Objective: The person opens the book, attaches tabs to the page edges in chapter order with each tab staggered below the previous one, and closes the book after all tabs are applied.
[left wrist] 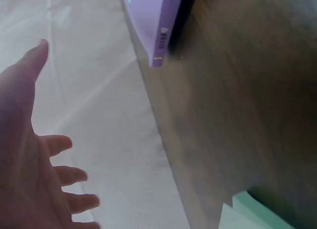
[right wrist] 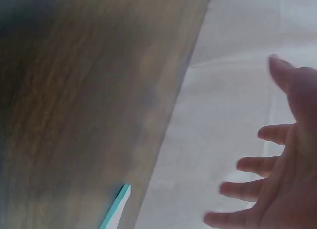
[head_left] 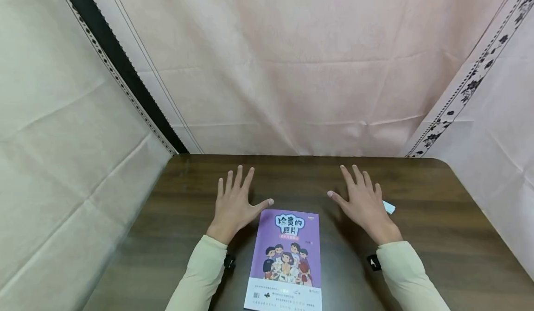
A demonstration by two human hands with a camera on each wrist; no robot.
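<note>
"What does the left hand [head_left: 234,205] hold?"
"Nothing; like the right hand [head_left: 366,204], its fingers are spread."
"And the book [head_left: 288,257]?"
"Cover up on the surface [head_left: 434,223], near the left, probably turned to read upright."

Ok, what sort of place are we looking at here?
Probably a small screened-off work space, perhaps set up for filming: pale cloth sheets hang behind and at both sides of a dark wood-look table, and a purple book lies on it.
</note>
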